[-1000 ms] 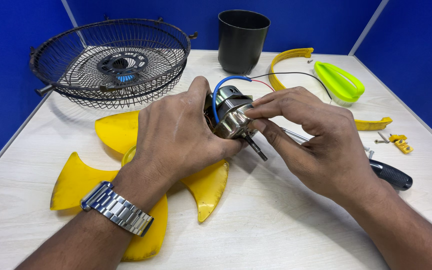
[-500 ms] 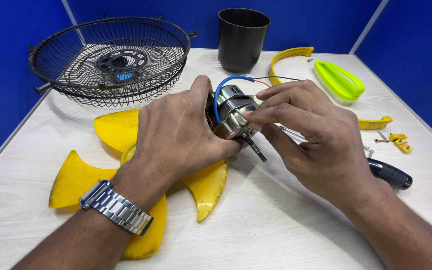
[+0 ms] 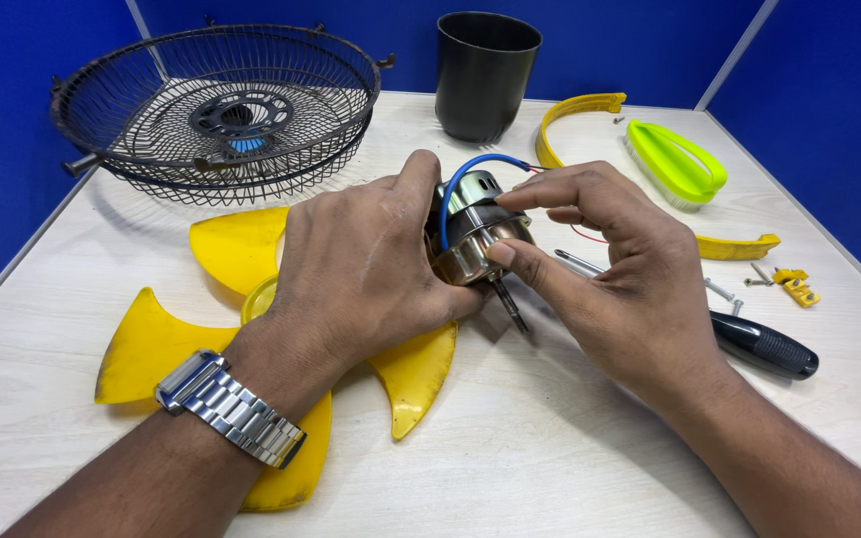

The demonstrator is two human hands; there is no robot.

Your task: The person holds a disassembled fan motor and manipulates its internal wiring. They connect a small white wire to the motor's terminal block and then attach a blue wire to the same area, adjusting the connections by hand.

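Note:
My left hand (image 3: 366,274) wraps around a small silver fan motor (image 3: 477,231) with a blue wire looping over its top and a thin shaft pointing down toward the table. My right hand (image 3: 615,274) pinches the motor's front rim between thumb and forefinger. The motor is held just above a yellow fan blade (image 3: 216,344) that lies flat under my left wrist, which wears a steel watch.
A black wire fan guard (image 3: 216,110) sits at the back left, a black cup (image 3: 485,70) behind the motor. A yellow curved ring piece (image 3: 580,110), a green brush (image 3: 675,159), a black-handled screwdriver (image 3: 759,344), loose screws and a small yellow clip (image 3: 797,286) lie to the right.
Both hands stay on the motor. My right fingers have shifted slightly on its front rim and lifted a little off the body.

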